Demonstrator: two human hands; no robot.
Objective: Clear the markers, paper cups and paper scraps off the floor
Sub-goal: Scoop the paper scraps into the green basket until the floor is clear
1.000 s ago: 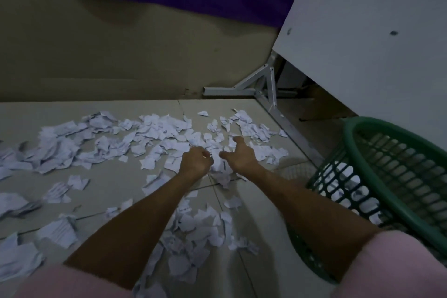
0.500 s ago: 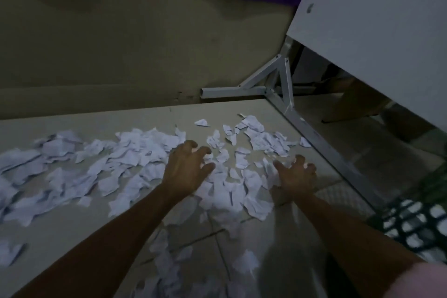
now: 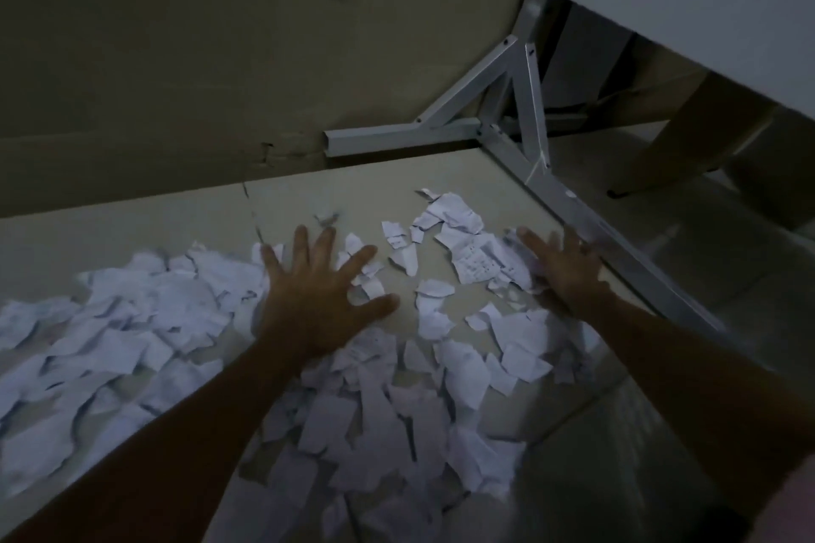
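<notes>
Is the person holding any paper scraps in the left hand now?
No, the left hand is open with fingers spread, flat over the paper scraps on the floor.

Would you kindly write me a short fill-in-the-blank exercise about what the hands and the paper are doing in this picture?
1. Both the left hand and the right hand have their fingers ____.
2. The paper scraps lie scattered on the ____.
3. The metal table frame stands nearest the ____ hand.
4. The scraps are ____ in colour.

Missing words: spread; floor; right; white
</notes>
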